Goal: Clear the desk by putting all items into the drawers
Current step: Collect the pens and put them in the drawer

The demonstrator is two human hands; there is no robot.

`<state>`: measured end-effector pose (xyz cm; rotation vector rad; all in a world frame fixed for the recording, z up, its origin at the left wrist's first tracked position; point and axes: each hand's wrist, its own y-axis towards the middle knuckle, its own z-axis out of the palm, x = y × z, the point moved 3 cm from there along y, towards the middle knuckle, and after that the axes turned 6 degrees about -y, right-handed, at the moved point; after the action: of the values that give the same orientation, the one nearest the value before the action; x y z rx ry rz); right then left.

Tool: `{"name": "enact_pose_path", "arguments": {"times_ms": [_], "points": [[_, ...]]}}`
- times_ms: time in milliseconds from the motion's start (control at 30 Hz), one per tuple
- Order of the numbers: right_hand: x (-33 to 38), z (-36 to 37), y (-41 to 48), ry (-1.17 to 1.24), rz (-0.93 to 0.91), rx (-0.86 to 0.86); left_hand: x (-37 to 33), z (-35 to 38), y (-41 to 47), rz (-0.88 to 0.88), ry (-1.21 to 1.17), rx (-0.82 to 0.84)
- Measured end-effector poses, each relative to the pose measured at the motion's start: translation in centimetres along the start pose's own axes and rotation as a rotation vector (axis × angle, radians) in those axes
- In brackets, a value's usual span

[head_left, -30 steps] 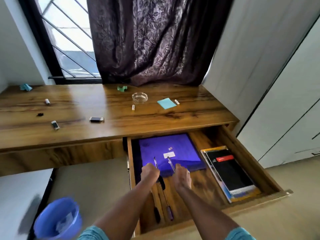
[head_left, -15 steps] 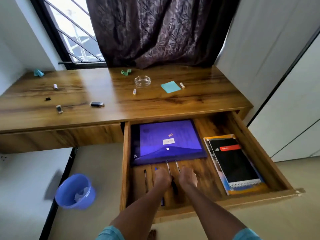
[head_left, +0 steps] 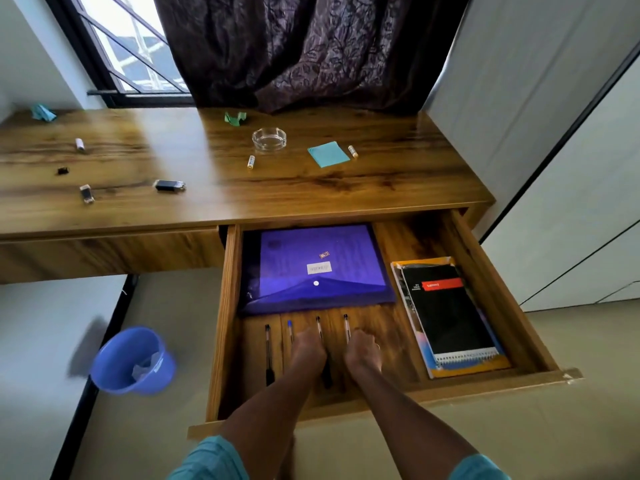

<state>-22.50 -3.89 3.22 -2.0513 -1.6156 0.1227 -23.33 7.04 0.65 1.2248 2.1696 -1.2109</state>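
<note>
Wooden drawer point(head_left: 512, 296), pulled out from under the desk point(head_left: 207, 202), with both hands inside at its 6 o'clock end. Left hand point(head_left: 308, 351) and right hand point(head_left: 363, 351) are curled knuckles-up, each over a pen; whether the fingers actually close on a pen cannot be told. Four pens lie side by side, tips toward 12 o'clock: one black pen point(head_left: 267, 351) at 9 o'clock of the left hand, a blue-tipped pen point(head_left: 290, 329) beside it, a third pen point(head_left: 318, 327) under the left hand, a fourth pen point(head_left: 346, 327) under the right. Just beyond, at 12 o'clock, lies a purple folder point(head_left: 311, 251); at 3 o'clock, a black notebook point(head_left: 446, 313) on a yellow book point(head_left: 478, 367). On the desk remain a glass ashtray point(head_left: 269, 139), a teal notepad point(head_left: 328, 154), batteries point(head_left: 251, 162) and a flash drive point(head_left: 169, 185). On the floor at 9 o'clock, a blue bucket point(head_left: 117, 355).
</note>
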Motion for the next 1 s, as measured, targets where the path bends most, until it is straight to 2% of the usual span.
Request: {"name": "enact_pose_path", "arguments": {"times_ms": [200,367,667,767,867,933,1000], "points": [[-0.7,-0.6,-0.8,-0.002,-0.013,-0.025,0.9,-0.1,-0.8,0.044,-0.057,-0.045],[-1.9,-2.2,-2.4,0.043,0.007,-0.159,0.1,-0.1,-2.7,0.078,0.059,-0.122],[-4.5,-2.6,-6.4,0.06,-0.1,-0.321,-2.3,1.8,-8.6,0.437,0.311,0.124],[-5.6,-1.8,-7.8,0.031,-0.122,-0.39,-1.9,1.5,-10.7,0.614,0.457,0.131],[-6.6,-0.9,-8.2,-0.001,-0.013,-0.494,-1.0,1.2,-11.6,0.77,0.634,0.132],[-6.9,-0.5,-8.3,0.075,0.136,-0.534,-0.6,1.0,-12.2,0.89,0.77,0.183],[-6.8,-1.5,-9.5,0.23,0.277,-0.442,-0.4,0.8,-12.4,0.951,0.772,0.23]]}}
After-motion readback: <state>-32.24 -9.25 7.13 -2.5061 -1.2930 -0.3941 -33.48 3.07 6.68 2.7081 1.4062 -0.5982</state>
